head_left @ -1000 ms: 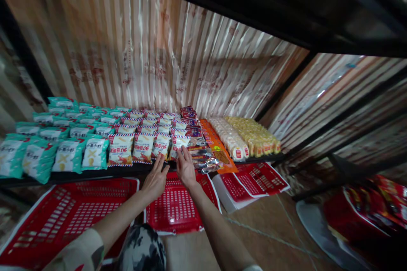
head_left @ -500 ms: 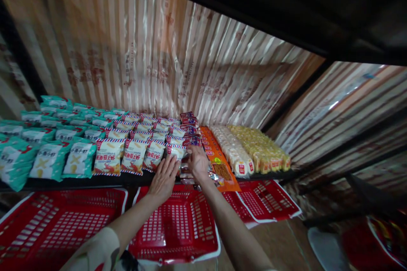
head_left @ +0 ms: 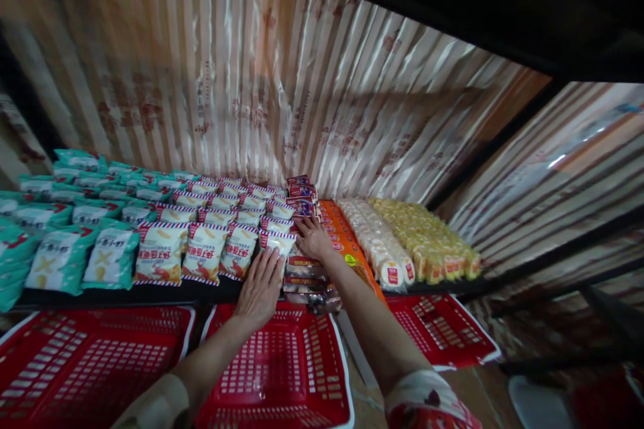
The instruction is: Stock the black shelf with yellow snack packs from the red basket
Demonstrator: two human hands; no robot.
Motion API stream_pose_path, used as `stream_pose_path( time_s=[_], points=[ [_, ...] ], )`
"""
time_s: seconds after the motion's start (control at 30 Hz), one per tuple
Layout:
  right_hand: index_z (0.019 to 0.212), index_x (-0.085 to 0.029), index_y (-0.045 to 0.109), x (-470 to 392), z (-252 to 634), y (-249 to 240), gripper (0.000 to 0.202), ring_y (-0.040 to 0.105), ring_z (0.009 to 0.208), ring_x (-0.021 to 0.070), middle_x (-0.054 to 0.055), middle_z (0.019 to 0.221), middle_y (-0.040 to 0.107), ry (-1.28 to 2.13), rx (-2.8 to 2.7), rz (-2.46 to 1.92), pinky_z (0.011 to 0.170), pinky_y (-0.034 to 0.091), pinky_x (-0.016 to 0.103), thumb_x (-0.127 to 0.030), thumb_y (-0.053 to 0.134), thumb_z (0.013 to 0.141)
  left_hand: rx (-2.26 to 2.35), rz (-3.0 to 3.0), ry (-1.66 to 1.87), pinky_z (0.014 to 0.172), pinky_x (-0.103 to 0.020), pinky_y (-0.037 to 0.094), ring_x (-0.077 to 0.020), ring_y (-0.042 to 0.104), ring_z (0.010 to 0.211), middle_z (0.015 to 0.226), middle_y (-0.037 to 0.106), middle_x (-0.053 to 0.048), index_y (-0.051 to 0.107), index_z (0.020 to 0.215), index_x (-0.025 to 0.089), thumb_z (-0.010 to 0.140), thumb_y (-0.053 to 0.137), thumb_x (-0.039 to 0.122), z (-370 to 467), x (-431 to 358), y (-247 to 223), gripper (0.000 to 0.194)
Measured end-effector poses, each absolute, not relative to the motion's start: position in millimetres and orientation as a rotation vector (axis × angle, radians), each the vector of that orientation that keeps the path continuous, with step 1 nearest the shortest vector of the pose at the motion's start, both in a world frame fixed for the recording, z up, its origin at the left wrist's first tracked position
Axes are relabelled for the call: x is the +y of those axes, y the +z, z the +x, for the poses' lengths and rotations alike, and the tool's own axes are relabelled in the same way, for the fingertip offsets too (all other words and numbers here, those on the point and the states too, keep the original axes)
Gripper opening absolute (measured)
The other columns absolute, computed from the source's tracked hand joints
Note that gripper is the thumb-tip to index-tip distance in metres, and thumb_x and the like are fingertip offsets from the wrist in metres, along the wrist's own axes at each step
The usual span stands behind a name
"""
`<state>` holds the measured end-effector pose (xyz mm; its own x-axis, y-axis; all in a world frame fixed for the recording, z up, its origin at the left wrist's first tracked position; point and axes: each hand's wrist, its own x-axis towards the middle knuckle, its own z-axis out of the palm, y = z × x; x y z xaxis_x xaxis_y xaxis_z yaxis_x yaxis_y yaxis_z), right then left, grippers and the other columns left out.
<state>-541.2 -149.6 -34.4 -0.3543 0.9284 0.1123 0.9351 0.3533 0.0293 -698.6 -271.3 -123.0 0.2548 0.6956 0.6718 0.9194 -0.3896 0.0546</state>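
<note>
My left hand (head_left: 260, 288) lies flat, fingers spread, on the front white snack bag (head_left: 278, 241) at the right end of its row. Just right of it, my right hand (head_left: 312, 238) reaches farther back, its fingers extended over the column of dark purple packets (head_left: 302, 206). Below my right wrist, the nearer packets (head_left: 305, 271) in that column lie flat. More white bags with striped edges (head_left: 204, 251) stand in rows to the left, beside teal bags (head_left: 109, 253). Orange packaging (head_left: 338, 231) lies right of my right hand.
White-wrapped round snacks (head_left: 375, 241) and yellow ones (head_left: 427, 238) fill the shelf's right part. Red baskets (head_left: 93, 365) sit below the black shelf edge (head_left: 166, 295). A black beam (head_left: 417, 23) crosses overhead, and a striped sheet (head_left: 226, 80) hangs behind.
My right hand has moved back along the purple packets, and its fingers have stretched out. My left hand remains on the front white bag. The view has shifted slightly.
</note>
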Motion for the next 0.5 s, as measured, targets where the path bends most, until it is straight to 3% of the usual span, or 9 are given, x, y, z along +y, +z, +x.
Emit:
stream_pose_path(
  time_s=[0.33,0.5],
  points=[
    [0.137,-0.023,0.039,-147.7,-534.9,-37.4,0.051,0.021,0.136,0.0270,0.007,0.144,0.034,-0.097,-2.515,-1.747,0.108,0.022,0.044,-0.045,0.032,0.092,-1.476,-2.167,-0.888,0.112,-0.043,0.019,-0.0258,0.013,0.139,0.148,0.026,-0.011,0.033,0.138,0.012,0.088,0.041,0.023,-696.7,-274.3,-126.1,0.052],
    [0.136,-0.023,0.041,-143.6,-535.0,-35.3,0.051,0.024,0.134,0.0266,0.008,0.142,0.038,-0.114,-2.531,-1.714,0.108,0.023,0.044,-0.046,0.034,0.091,-1.482,-2.171,-0.898,0.112,-0.047,0.017,-0.0281,0.013,0.139,0.149,0.022,-0.010,0.030,0.141,0.018,0.089,0.043,0.028,-696.4,-275.3,-129.7,0.055]
  ],
)
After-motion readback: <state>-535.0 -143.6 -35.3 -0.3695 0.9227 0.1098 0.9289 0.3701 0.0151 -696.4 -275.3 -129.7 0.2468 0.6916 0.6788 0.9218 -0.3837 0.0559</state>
